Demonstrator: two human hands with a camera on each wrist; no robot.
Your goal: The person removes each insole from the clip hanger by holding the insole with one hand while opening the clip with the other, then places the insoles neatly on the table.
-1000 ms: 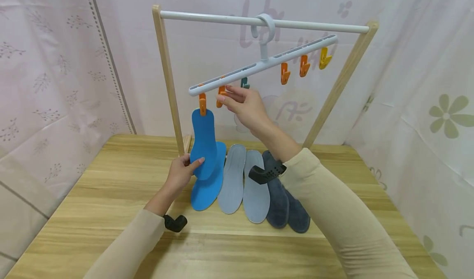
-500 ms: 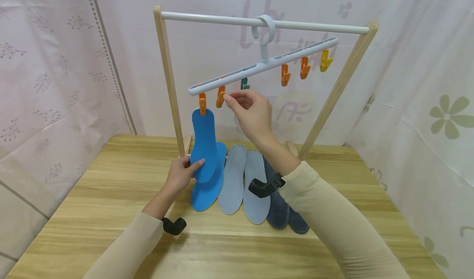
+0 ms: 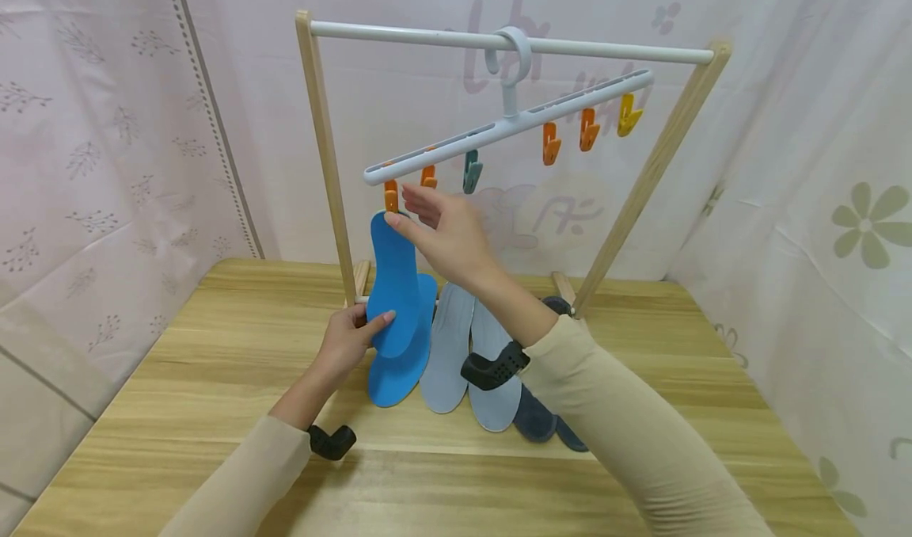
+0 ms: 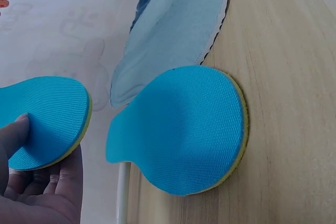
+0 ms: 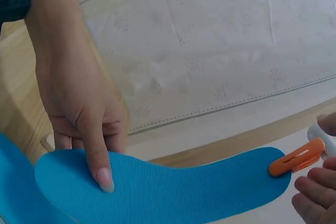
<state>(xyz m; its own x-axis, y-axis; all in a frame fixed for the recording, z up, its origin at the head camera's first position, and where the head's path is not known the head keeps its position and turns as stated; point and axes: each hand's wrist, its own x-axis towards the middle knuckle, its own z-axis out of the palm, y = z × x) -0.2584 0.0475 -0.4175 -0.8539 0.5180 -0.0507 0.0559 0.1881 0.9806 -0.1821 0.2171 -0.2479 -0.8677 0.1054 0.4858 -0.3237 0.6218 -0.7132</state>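
Note:
My left hand (image 3: 347, 337) pinches the lower, wide end of a blue insole (image 3: 394, 279), thumb on its front and fingers behind. The insole's narrow upper end sits in an orange clip (image 5: 297, 157) at the left end of a pale grey clip hanger (image 3: 463, 142). Beside that clip is my right hand (image 3: 456, 236), its thumb tip close to the insole's top edge and its fingers loosely spread around the clip. In the right wrist view its fingertips (image 5: 310, 195) show at the right edge. A second blue insole (image 4: 181, 129) lies on the table behind the held one.
The hanger hooks over a white rail (image 3: 613, 48) on a wooden stand (image 3: 324, 141) and tilts down to the left. Other clips hang along it, including a green clip (image 3: 472, 173) and a yellow clip (image 3: 628, 116). Grey insoles (image 3: 445, 363) and dark insoles (image 3: 534, 417) lie on the table (image 3: 214, 363).
My right hand has left the second orange clip and moved left and slightly down to the clip on the blue insole. The left hand keeps hold of the insole, nearly still.

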